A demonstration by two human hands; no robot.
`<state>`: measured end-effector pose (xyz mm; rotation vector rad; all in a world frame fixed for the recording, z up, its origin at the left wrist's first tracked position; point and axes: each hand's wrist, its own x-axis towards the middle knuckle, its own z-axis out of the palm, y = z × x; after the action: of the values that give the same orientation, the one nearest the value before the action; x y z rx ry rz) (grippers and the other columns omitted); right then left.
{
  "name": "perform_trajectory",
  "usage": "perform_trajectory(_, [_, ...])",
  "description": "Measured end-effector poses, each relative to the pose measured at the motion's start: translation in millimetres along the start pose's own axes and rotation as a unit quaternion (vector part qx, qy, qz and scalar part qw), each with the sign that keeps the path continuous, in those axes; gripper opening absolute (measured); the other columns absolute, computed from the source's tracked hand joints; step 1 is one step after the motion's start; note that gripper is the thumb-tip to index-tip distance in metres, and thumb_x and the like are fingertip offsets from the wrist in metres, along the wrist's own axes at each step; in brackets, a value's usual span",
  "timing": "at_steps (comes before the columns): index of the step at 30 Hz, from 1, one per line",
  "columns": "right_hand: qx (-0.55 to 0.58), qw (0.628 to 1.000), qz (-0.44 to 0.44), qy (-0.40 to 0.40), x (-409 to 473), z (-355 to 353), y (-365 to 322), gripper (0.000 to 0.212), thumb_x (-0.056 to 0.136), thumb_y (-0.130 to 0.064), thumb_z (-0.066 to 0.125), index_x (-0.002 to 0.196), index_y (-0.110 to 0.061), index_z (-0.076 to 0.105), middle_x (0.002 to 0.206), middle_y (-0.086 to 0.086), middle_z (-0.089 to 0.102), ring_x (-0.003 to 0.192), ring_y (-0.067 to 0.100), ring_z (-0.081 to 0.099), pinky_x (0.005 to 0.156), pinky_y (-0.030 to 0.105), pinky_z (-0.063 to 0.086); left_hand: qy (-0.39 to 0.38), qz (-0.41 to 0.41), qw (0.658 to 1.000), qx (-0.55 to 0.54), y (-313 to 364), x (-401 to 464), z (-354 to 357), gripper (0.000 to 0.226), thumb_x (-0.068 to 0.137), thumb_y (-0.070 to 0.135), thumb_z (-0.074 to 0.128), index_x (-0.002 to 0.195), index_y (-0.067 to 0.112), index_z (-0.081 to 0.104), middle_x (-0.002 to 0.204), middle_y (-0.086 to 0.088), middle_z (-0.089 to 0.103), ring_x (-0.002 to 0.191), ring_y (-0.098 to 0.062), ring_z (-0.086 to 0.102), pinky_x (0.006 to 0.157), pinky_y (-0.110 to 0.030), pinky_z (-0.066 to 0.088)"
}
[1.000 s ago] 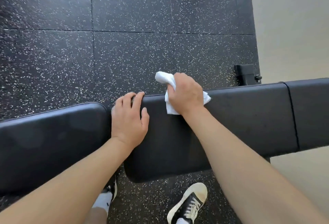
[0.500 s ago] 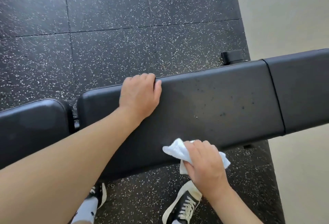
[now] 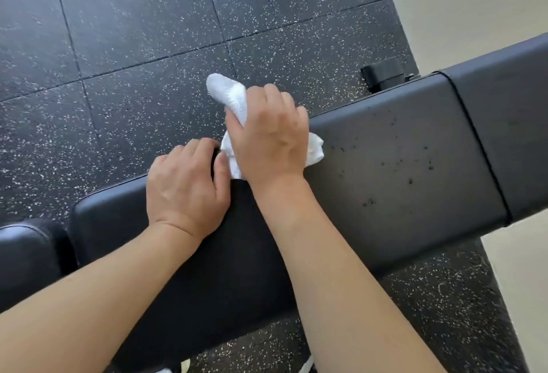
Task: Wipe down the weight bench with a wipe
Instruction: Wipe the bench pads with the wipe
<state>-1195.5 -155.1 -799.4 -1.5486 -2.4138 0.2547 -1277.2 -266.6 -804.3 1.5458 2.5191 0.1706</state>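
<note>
The weight bench (image 3: 385, 188) crosses the frame as a long black pad, its long axis running from the lower left up to the right edge, with a seam near the right where a second pad section begins and another separate pad at the far lower left. The right hand (image 3: 269, 138) sits at the far long edge of the pad, just above centre frame, fingers curled round a crumpled white wipe (image 3: 228, 97) and clamping it against that edge; a tail of the wipe sticks up over the speckled floor (image 3: 133, 31) and another fold shows at the right of the knuckles. The left hand (image 3: 186, 186) rests flat on the pad just to the left, fingers hooked over the same far edge, holding nothing and apparently steadying; its thumb lies just beside the wipe, whether touching it I cannot tell. The two hands are close together, almost side by side. What matters for the coming stroke is that the unwiped stretch seems to lie to the right of the wipe: dark specks dot the pad from mid-frame toward the seam. The right hand is nearer that stretch, so a pass along the long axis, toward the right of the frame, looks like the natural move, the left hand staying as an anchor.
</note>
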Motion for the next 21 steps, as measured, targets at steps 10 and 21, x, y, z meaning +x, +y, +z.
perform_trajectory(10, [0.015, 0.995, 0.052, 0.083, -8, -46, 148, 0.023, 0.092, -0.030, 0.060, 0.090, -0.008, 0.065, 0.085, 0.011, 0.058, 0.077, 0.037, 0.055, 0.067, 0.044, 0.040, -0.020, -0.009, 1.000, -0.010, 3, 0, -1, 0.039, 0.101, 0.037, 0.034, 0.112, 0.014, 0.064, 0.100, -0.007, 0.068, 0.089, -0.037, 0.062, 0.079, -0.046, 0.036])
perform_trajectory(21, [0.060, 0.995, -0.070, 0.025, -63, -12, 10, 0.016, 0.093, -0.032, 0.065, 0.088, -0.017, 0.063, 0.082, 0.000, 0.053, 0.073, 0.024, 0.048, 0.064, 0.037, 0.032, -0.001, -0.022, 1.000, -0.012, 7, 2, -5, 0.023, 0.096, 0.030, 0.033, 0.079, 0.019, 0.044, 0.073, -0.010, 0.054, 0.068, -0.038, 0.055, 0.069, -0.039, 0.026])
